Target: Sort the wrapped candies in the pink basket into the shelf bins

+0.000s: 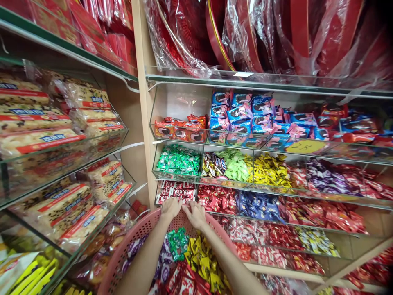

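Observation:
A round pink plastic basket (118, 254) is below my arms, holding green packets (178, 244), yellow packets (204, 260), purple-and-white packets (164, 258) and red packets (186, 280). Both my arms stretch over it to its far rim. My left hand (171, 209) and my right hand (195, 214) are side by side there, in front of a shelf compartment of red-and-white packets (175, 189). The fingers of both hands are curled closed, their tips nearly meeting. Whether they grip the rim, a packet or something else is hidden.
Glass-fronted shelves hold green sweets (178, 159), yellow sweets (270, 170), blue sweets (260, 207) and blue-and-pink packets (239, 112). A yellow price tag (305, 146) reads 28. Bagged puffed bars (33, 119) fill the left shelves. Red plastic-wrapped goods (190, 32) lie overhead.

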`<state>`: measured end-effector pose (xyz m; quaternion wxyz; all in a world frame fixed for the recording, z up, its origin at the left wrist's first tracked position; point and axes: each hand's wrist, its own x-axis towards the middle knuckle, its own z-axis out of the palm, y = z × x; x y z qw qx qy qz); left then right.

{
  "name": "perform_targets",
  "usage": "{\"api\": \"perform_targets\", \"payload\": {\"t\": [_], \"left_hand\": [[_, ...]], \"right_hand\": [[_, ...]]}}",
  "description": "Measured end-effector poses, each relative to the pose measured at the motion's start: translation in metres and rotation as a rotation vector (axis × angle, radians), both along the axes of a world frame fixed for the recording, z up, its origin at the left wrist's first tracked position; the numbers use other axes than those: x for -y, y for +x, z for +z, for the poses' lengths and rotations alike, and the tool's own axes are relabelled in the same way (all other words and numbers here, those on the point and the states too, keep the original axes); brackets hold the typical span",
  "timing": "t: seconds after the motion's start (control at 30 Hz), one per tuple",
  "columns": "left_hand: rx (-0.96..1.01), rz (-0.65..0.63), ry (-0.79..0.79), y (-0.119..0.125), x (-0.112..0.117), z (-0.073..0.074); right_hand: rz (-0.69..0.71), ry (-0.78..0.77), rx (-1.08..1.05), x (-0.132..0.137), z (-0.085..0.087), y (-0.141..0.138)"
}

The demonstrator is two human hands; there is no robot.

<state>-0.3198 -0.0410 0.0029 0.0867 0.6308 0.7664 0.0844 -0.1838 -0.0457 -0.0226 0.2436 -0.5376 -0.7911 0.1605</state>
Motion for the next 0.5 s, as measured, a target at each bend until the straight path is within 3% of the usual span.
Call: {"api": "perform_targets", "payload": {"t": [0.33,0.43,0.5], "left_hand": [[-0.061,-0.041,0.097,-0.006,-0.006,-0.008],[-0.070,-0.020,0.091,-0.003,-0.008,-0.006],[-0.072,-0.015,0.076,-0.003,-0.008,-0.004]], "right_hand": [[0.142,0.052,0.001,-0.003,0.000,0.009],[0.204,0.119,-0.019,0.000,0.011,0.014],[0.250,0.212,-0.032,0.004,0.029,0.017]]}}
